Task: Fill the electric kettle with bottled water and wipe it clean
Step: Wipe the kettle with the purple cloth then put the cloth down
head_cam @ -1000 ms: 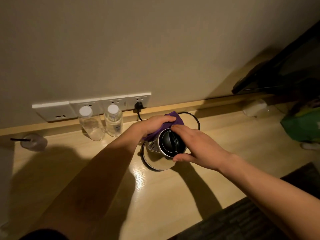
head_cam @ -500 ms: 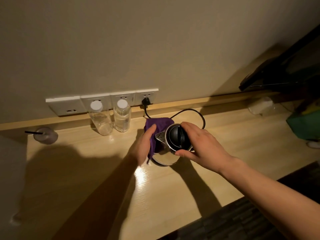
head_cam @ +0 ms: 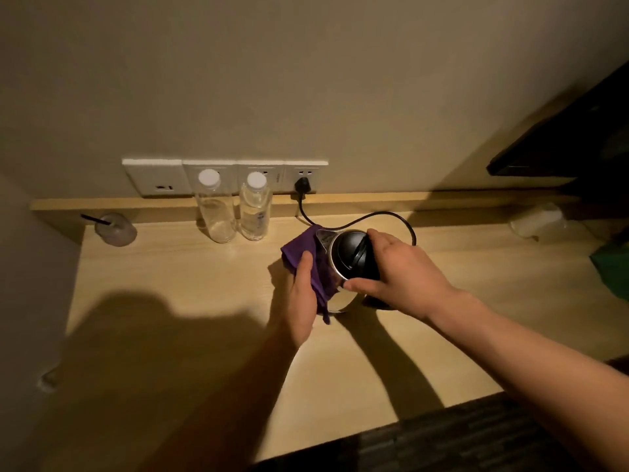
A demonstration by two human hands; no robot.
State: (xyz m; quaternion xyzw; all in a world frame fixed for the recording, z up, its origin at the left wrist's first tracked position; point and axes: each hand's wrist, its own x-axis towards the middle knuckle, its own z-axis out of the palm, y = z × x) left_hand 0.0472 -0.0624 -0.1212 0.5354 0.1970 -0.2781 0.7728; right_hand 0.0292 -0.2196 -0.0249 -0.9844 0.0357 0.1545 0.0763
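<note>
Just right of the frame's middle, the kettle (head_cam: 343, 264) stands on the pale wooden surface (head_cam: 204, 277), its black lid down, and the wiping step looks to be the one in hand. The left hand (head_cam: 301, 301) presses a purple cloth (head_cam: 306, 253) flat against the kettle's left flank below the spout, thumb on top of the fabric, so its grip is closed on the cloth. The right hand (head_cam: 405, 267) is wrapped over the lid and handle side, its grip closed on the kettle and holding it steady. Filling appears already done, judged by the closed lid and the capped bottles set aside, though the water level inside cannot be seen. The next move likely calls for sliding the cloth round the steel wall while the right hand keeps the body from turning or tipping, and for care near the cord (head_cam: 384, 216) that loops behind it up to the plug (head_cam: 303, 185). By count: one kettle, one cloth, two clear bottles with white caps, the left bottle (head_cam: 214, 212) and the right bottle (head_cam: 254, 209), standing side by side in the upper centre-left; one small cup with a straw (head_cam: 115, 229) at far left; four wall plates (head_cam: 224, 177) in a row.
</note>
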